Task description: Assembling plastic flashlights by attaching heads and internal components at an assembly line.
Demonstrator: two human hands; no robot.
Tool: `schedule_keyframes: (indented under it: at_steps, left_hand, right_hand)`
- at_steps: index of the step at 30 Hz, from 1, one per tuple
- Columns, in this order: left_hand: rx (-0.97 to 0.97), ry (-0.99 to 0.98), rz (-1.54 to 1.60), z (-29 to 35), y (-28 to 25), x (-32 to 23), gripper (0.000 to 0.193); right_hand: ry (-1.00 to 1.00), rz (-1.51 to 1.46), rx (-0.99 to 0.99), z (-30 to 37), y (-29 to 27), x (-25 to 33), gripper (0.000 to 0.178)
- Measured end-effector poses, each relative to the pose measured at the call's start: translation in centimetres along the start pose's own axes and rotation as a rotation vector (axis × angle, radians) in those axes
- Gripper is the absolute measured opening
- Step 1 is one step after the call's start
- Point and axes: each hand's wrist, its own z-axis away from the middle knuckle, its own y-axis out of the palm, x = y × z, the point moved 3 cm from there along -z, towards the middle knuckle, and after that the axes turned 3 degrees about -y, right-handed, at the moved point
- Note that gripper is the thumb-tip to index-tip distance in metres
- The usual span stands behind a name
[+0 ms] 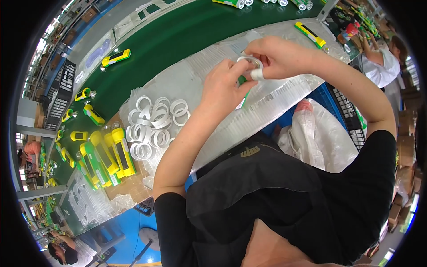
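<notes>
My two hands meet over the plastic-covered table. My right hand (282, 58) pinches a white ring (256, 73), tilted and partly hidden by the fingers. Closed around a green-and-white flashlight (242, 99), my left hand (223, 86) hides most of it; only a strip shows below the fingers. The fingertips of both hands are close together at the ring. To the left of my left forearm lies a loose pile of white rings (153, 120), some overlapping. Further left, several yellow-and-green flashlights (104, 155) lie side by side on cardboard.
A green conveyor belt (173, 49) curves behind the table, with scattered flashlights, one (116, 58) at the far left. Another flashlight (310, 34) lies at the back right. A white plastic bag (318, 138) and a blue crate (327, 104) stand by my right side. Other people work at the edges.
</notes>
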Motion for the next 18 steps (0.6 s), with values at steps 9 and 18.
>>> schedule_keyframes:
  at_steps: [9,18]
  left_hand:
    - [-0.001,-0.048,0.047,-0.3,-0.4,0.6,0.032]
    - [-0.012,-0.056,0.035,0.0,-0.8,0.5,0.034]
  right_hand:
    - [-0.099,-0.024,-0.046,-0.5,-0.8,-1.6,0.049]
    - [0.053,-0.175,-0.057,-0.1,-0.8,-0.5,0.035]
